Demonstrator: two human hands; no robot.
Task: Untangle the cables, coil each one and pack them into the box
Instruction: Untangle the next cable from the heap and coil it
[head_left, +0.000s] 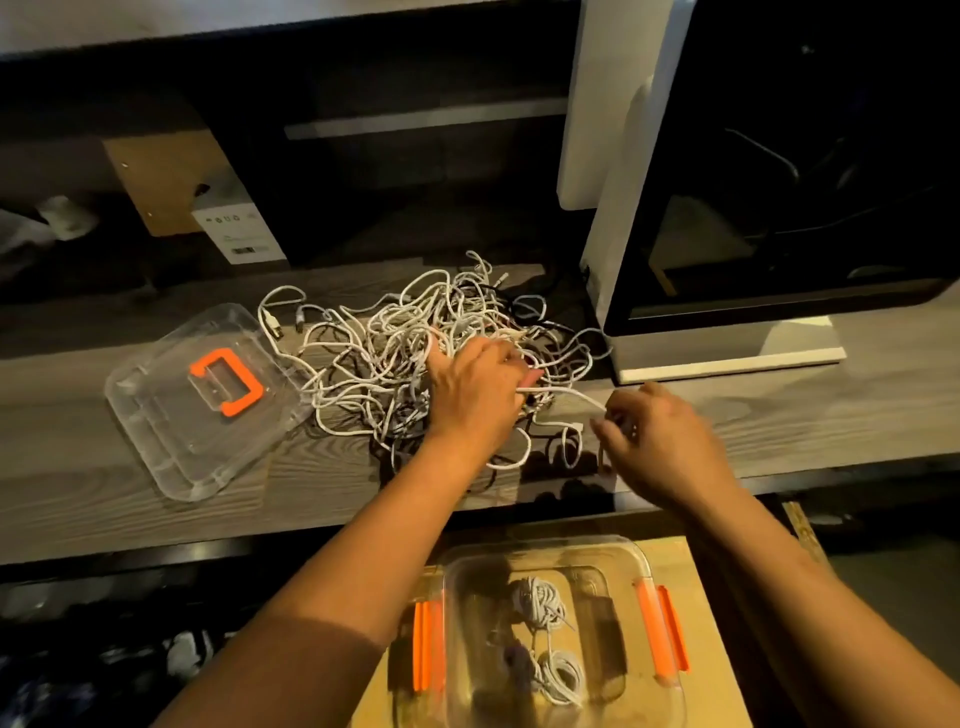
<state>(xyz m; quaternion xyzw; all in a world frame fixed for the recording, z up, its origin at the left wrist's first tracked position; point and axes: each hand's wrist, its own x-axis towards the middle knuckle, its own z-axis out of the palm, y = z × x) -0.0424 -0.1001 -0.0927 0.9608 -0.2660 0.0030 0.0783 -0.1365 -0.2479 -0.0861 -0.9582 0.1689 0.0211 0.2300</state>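
At the far left, a clear lid (171, 457) with an orange handle (228, 382) lies flat on the grey wooden table (78, 509). Behind it, at the back of the table, stands a small white carton (236, 228) against a brown board.

Just beside the lid, to its right, the tangle of cables (384, 343) is spread on the table. Most of them are white and a few are dark, and they are all looped through each other. Some plugs stick out at its left edge, close to the lid.

The left hand (478, 384) rests on the right part of the tangle, palm down. Its fingers are bent into the loops and grip some of the cables. From under this hand one white cable (574, 396) runs to the right, toward the other hand.

Nearer to the person and lower than the table, the clear box (467, 577) with orange latches stands open on a light wooden surface. Two coiled cables (540, 597) lie inside it, one behind the other.

The right hand (665, 447) is above the front edge of the table, a little blurred. Its fingers are curled and pinch the white cable near its end.

At the far right, a white machine (618, 208) with a dark window stands on the table, near the tangle.
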